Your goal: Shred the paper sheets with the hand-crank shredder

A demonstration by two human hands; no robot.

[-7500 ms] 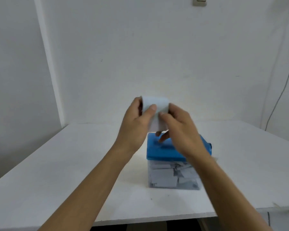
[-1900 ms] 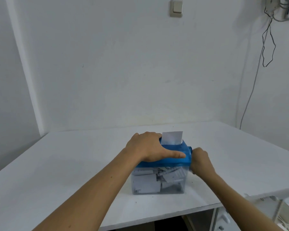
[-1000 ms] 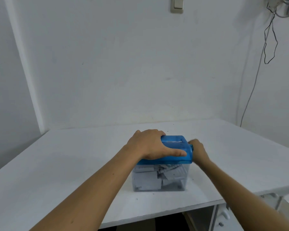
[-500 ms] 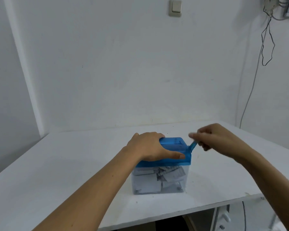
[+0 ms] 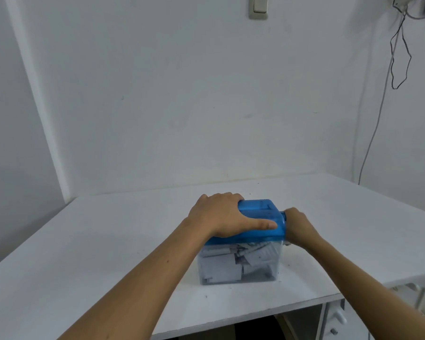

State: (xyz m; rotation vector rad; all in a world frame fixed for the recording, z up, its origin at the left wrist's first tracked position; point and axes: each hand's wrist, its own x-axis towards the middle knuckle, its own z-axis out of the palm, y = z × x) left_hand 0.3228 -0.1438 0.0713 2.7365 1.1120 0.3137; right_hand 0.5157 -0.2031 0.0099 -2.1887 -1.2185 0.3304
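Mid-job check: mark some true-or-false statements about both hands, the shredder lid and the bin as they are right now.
1. The left hand presses on the blue shredder lid. True.
2. A paper sheet sticks up from the lid. False: no sheet shows above it.
3. The clear bin holds shredded paper. True.
4. The right hand hangs idle, off to one side. False: it is curled at the crank, right of the lid.
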